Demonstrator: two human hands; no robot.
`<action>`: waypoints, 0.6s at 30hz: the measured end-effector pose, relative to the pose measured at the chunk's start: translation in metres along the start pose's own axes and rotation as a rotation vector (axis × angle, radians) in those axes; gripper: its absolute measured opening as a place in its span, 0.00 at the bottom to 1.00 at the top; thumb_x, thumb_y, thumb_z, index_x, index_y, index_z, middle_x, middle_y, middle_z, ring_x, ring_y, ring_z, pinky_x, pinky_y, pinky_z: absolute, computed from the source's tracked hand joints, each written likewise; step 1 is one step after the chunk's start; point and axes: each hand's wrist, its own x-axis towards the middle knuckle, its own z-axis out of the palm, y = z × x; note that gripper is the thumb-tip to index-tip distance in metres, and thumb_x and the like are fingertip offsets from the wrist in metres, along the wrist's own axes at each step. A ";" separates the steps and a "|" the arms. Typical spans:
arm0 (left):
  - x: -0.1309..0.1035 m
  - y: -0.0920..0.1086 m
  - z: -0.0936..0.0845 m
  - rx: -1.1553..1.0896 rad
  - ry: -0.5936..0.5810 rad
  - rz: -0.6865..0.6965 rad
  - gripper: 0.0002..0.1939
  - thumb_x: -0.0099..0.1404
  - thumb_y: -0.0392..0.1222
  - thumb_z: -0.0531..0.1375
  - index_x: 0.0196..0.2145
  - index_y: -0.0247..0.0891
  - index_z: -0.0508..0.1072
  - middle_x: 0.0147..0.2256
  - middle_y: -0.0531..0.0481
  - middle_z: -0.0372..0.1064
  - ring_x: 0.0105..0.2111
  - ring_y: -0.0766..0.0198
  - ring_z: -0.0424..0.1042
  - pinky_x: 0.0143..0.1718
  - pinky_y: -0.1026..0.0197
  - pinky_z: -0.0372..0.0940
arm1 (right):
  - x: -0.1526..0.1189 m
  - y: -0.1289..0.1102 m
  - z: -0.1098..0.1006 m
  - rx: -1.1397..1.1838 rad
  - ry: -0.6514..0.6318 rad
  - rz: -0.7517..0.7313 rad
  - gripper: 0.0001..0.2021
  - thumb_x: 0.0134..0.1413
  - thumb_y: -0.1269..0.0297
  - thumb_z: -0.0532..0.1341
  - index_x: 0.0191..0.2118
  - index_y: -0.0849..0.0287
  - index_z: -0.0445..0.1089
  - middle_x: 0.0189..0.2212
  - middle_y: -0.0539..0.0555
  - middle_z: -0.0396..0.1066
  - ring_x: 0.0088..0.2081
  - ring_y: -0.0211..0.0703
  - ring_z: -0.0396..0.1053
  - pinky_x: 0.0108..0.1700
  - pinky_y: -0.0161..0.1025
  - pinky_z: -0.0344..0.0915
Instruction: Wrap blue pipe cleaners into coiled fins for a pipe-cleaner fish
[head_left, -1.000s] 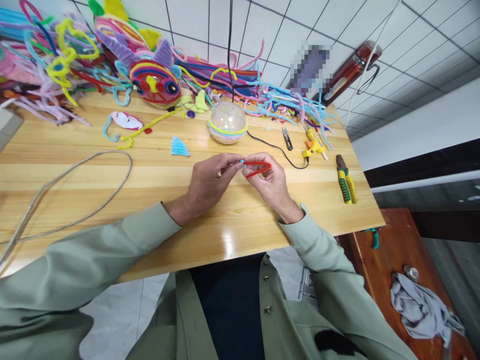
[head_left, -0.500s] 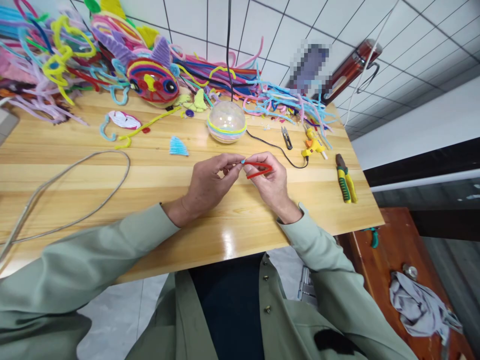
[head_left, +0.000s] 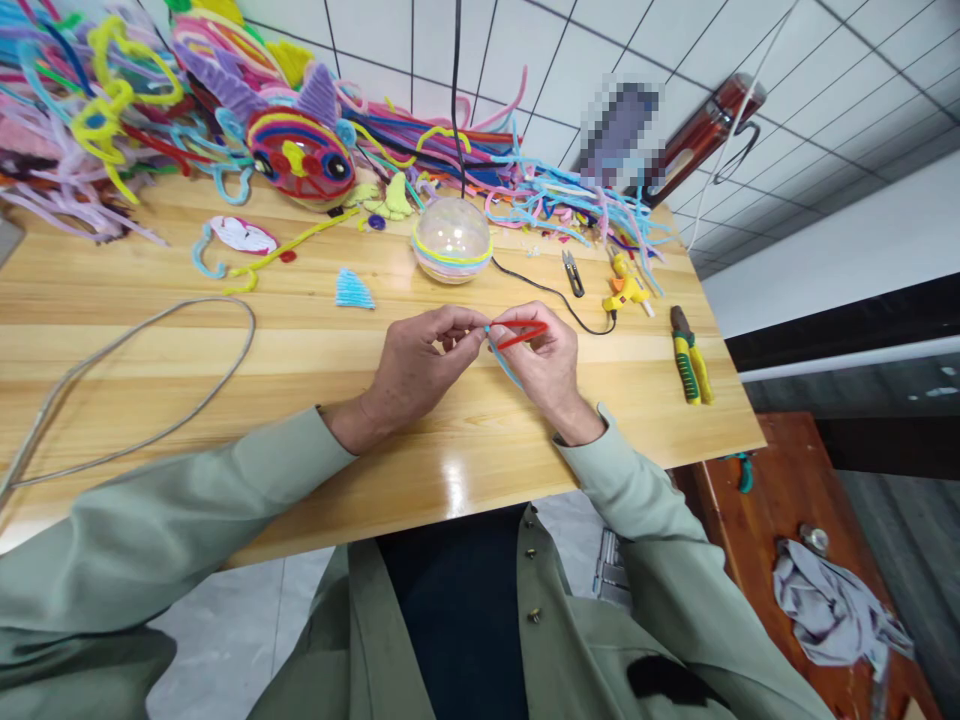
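Note:
Thumb and fingertips of my left hand [head_left: 420, 365] pinch one end of a light blue pipe cleaner [head_left: 507, 368]. Its other part hangs down past the thumb of my right hand [head_left: 544, 365]. That hand is closed on a bent red pipe cleaner [head_left: 521, 335], which makes a narrow loop, and its fingertips meet the left ones at the blue end. Just beyond the hands stands a clear plastic ball [head_left: 452, 238] with yellow, blue and pink bands round its middle. A ribbed light blue fan-shaped piece [head_left: 354, 289] lies to the left of it.
Behind lie heaped pipe cleaners [head_left: 577, 205] and a colourful fish-like figure [head_left: 304, 165]. To the right are small snips [head_left: 573, 274], a yellow glue gun [head_left: 628, 288] with a black cord, and pliers [head_left: 691, 358]. A grey cable [head_left: 251, 340] loops at the left.
A length of light blue pipe cleaner now shows below the right thumb, where little blue was visible before. The red loop has turned slightly, and the hands stay nearly in place.

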 end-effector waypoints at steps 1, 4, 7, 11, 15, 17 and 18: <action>0.000 0.000 0.000 -0.012 -0.004 -0.003 0.06 0.69 0.44 0.67 0.39 0.44 0.86 0.33 0.52 0.84 0.29 0.63 0.77 0.34 0.60 0.72 | 0.000 -0.001 0.000 0.002 -0.002 0.001 0.20 0.63 0.39 0.73 0.40 0.51 0.79 0.33 0.48 0.79 0.34 0.40 0.76 0.43 0.43 0.75; 0.000 0.001 -0.001 -0.071 -0.032 -0.030 0.07 0.70 0.46 0.68 0.41 0.43 0.86 0.32 0.51 0.83 0.29 0.62 0.76 0.33 0.59 0.71 | 0.002 -0.004 -0.001 0.015 -0.003 0.026 0.22 0.61 0.37 0.74 0.38 0.52 0.79 0.33 0.48 0.79 0.34 0.40 0.75 0.42 0.43 0.75; 0.001 -0.001 0.000 -0.171 -0.073 -0.084 0.11 0.71 0.51 0.70 0.44 0.43 0.85 0.36 0.48 0.85 0.32 0.60 0.79 0.35 0.58 0.73 | 0.004 -0.007 -0.001 0.029 0.013 0.040 0.24 0.59 0.34 0.75 0.38 0.52 0.79 0.33 0.48 0.79 0.34 0.40 0.75 0.41 0.42 0.75; 0.004 -0.004 0.000 -0.280 -0.081 -0.133 0.15 0.70 0.56 0.72 0.42 0.43 0.85 0.36 0.48 0.85 0.34 0.60 0.80 0.37 0.57 0.76 | 0.004 -0.007 0.000 0.029 0.011 0.052 0.24 0.59 0.34 0.74 0.38 0.51 0.79 0.33 0.48 0.79 0.34 0.40 0.75 0.39 0.41 0.75; 0.008 -0.005 -0.001 -0.289 -0.064 -0.169 0.13 0.68 0.55 0.73 0.38 0.43 0.85 0.34 0.49 0.85 0.31 0.61 0.78 0.37 0.57 0.76 | 0.006 -0.003 -0.001 0.078 -0.038 0.065 0.22 0.58 0.36 0.75 0.42 0.51 0.80 0.36 0.49 0.81 0.36 0.41 0.77 0.41 0.41 0.77; 0.009 -0.005 -0.002 -0.269 -0.043 -0.173 0.13 0.68 0.54 0.74 0.37 0.43 0.84 0.34 0.49 0.84 0.31 0.61 0.78 0.36 0.57 0.76 | 0.009 0.000 -0.005 0.103 -0.065 0.086 0.22 0.59 0.37 0.75 0.44 0.51 0.80 0.40 0.50 0.82 0.39 0.42 0.78 0.43 0.42 0.79; 0.009 -0.005 -0.002 -0.258 -0.030 -0.178 0.13 0.67 0.54 0.74 0.37 0.42 0.84 0.34 0.49 0.84 0.31 0.61 0.78 0.36 0.57 0.76 | 0.012 0.001 -0.009 0.115 -0.067 0.106 0.22 0.60 0.36 0.74 0.44 0.51 0.81 0.40 0.51 0.82 0.39 0.43 0.78 0.44 0.43 0.79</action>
